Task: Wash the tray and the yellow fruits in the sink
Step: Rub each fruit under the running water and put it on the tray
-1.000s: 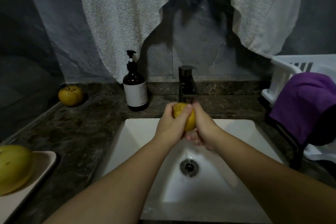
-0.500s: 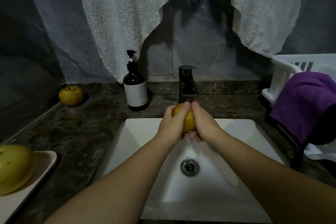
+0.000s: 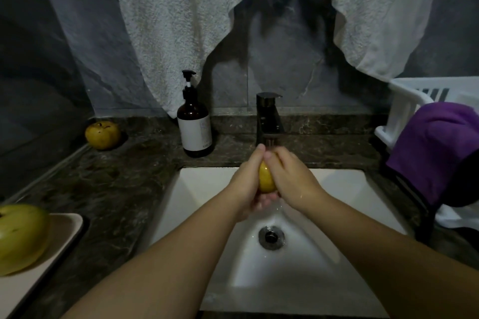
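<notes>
Both hands, left and right, clasped a wet yellow fruit under the faucet. Slick with water, it risked slipping into the sink.

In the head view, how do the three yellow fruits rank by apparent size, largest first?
1. Yellow-green fruit on the beige tray, though it lies nearest the camera.
2. Yellow fruit in the back left counter corner.
3. Yellow fruit held between both hands, mostly covered, so its rank is unsure.

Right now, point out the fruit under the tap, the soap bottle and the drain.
fruit under the tap (image 3: 266,179), head view, its yellow side between the hands
soap bottle (image 3: 194,127), head view, its label
drain (image 3: 271,237), head view, its centre
</notes>
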